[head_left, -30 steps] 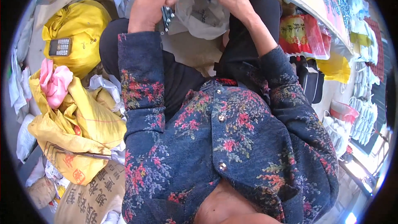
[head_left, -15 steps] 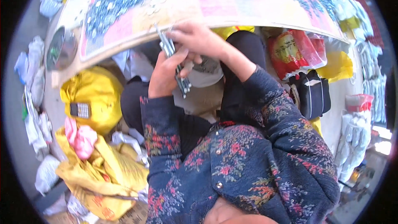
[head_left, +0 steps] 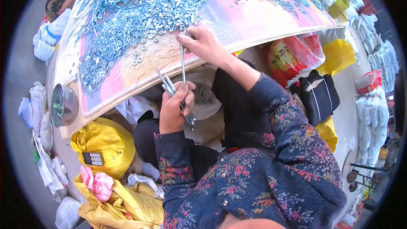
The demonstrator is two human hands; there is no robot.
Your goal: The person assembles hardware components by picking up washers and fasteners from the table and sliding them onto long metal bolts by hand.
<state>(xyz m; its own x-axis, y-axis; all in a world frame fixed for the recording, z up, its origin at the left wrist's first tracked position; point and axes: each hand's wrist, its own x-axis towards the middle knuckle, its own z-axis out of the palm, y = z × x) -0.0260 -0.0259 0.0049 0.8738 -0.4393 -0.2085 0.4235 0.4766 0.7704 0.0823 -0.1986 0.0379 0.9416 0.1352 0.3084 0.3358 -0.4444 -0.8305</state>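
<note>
Far out to the left of the left hand, a metal bowl (head_left: 73, 104) sits at the table's corner, likely put there to be out of the way. Nearer in, below and left of that hand, a plump yellow sack (head_left: 116, 146) carries a keypad phone (head_left: 93, 158) on top, perhaps for easy reach, and a pink cloth (head_left: 99, 184) lies just below.

Now the left hand (head_left: 174, 107) itself: fingers curled firmly round a bundle of metal rods (head_left: 168, 85), ends poking out above and below the fist, presumably gripped mid-length so they stay together. Up and left of it, small washers or nuts (head_left: 135, 34) spread over the table (head_left: 237, 29), loose enough, it seems, to be picked up singly.

And between the hands, one single rod (head_left: 183, 64)! It stands nearly upright, lower end at the left fingers, upper end pinched by the right hand (head_left: 201, 44), thumb and finger together; whether a small piece sits at that tip, I can't tell. Steadying it at both ends would explain the pose.

Below the right hand, right beside the left, a white bag (head_left: 213, 109) with metal pieces inside rests between the knees, handily close. Away to the right hand's right, a red bag (head_left: 288, 57) is tucked by the table edge.
</note>
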